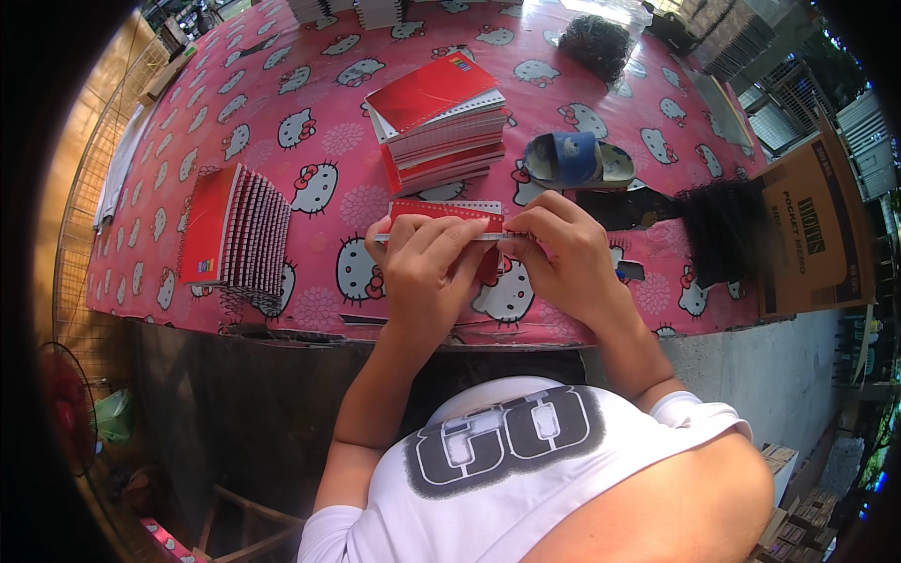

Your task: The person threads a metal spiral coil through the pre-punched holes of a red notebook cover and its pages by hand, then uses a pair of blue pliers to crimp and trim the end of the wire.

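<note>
From my remote post I am looking down on one wide pink patterned surface [340, 141], which is carrying all of the work. One cardboard box [812, 220] is standing at its right edge, probably parked there to keep the middle free. One central stack [441, 136] of red-covered notebooks is sitting straight ahead of the body, its edges fanning unevenly, perhaps for easy reach. One left stack [235, 230] is leaning neatly with dark coils showing along its side, likely being kept apart from the loose one. I am counting two tangles of black coils: a near bundle [718, 230] beside the box and a far bundle [596, 47] toward the back. One blue sandal [563, 161] is lying between the central stack and the near bundle. One red notebook [439, 208] is resting in the hands near the front edge, just before the central stack. The left grip [424, 261] is clamping it, seemingly to steady it; the right grip [568, 258] is pinching together at its right end, though I cannot tell what its fingertips are covering.
</note>
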`<move>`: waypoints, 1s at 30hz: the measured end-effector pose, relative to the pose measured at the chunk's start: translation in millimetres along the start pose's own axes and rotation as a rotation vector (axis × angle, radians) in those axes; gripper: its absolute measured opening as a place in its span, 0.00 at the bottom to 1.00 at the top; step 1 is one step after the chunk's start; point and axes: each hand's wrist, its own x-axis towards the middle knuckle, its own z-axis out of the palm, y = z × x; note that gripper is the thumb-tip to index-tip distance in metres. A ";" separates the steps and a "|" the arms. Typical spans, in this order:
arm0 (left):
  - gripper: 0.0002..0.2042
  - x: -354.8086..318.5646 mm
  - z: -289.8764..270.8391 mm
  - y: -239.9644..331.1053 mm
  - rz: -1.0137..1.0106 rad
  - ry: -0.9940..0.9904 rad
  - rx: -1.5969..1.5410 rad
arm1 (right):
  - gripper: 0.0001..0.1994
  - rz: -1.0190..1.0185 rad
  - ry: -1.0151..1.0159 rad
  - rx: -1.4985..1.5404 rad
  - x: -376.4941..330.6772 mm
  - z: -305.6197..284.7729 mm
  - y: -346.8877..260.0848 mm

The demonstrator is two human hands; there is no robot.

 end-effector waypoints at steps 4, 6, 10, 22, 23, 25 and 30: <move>0.11 1.3 1.4 -0.9 -0.011 0.012 -0.012 | 0.05 0.007 0.025 -0.080 -2.1 7.3 -1.9; 0.12 0.0 2.0 -2.7 0.008 0.006 -0.022 | 0.05 0.011 -0.068 -0.151 -0.9 -0.4 -1.4; 0.13 3.4 -2.0 -2.3 0.037 -0.001 -0.062 | 0.10 0.096 0.035 -0.374 17.7 -71.2 81.7; 0.15 10.8 15.6 -7.2 0.037 0.006 -0.145 | 0.28 0.218 -0.077 0.572 -10.5 -61.5 171.1; 0.16 9.7 15.3 -8.6 0.033 0.003 -0.139 | 0.27 0.098 -0.209 0.287 -2.0 -51.3 154.1; 0.15 10.6 11.4 -12.3 0.020 -0.015 -0.107 | 0.26 0.114 -0.355 0.077 16.5 -46.9 100.7; 0.16 16.3 8.5 -4.5 -0.049 -0.015 -0.153 | 0.22 0.285 -0.238 0.536 23.5 -43.0 97.8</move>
